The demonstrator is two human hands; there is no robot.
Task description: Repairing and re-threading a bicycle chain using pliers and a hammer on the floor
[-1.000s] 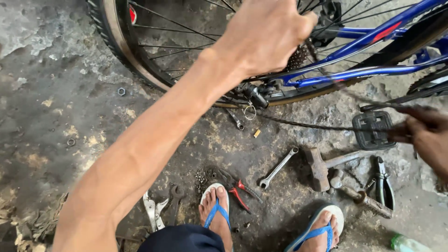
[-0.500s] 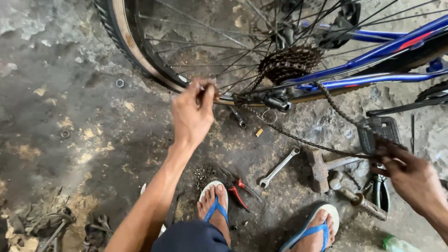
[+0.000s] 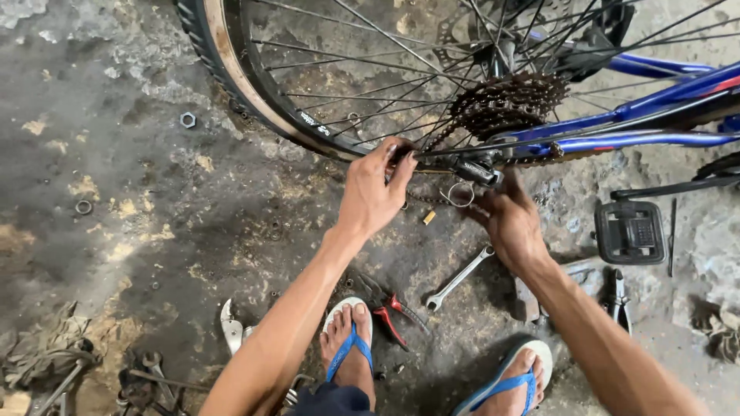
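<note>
My left hand (image 3: 370, 192) pinches the greasy chain (image 3: 420, 199) at frame centre, under the cogs (image 3: 505, 104); right hand (image 3: 512, 223), fingers spread, braces the derailleur (image 3: 476, 169). Slippery, floppy links — I grip the side plates.

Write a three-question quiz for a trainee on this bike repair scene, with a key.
1. True or false: both hands are at the rear derailleur below the cogs.
2. Which tool lies on the floor between the two feet? A) red-handled cutters B) hammer C) pump
3. Fill in: the spanner lies just below the ___ hand.

Key:
1. True: the left hand pinches the chain beside it, and the right hand reaches up to it.
2. A
3. right
</note>
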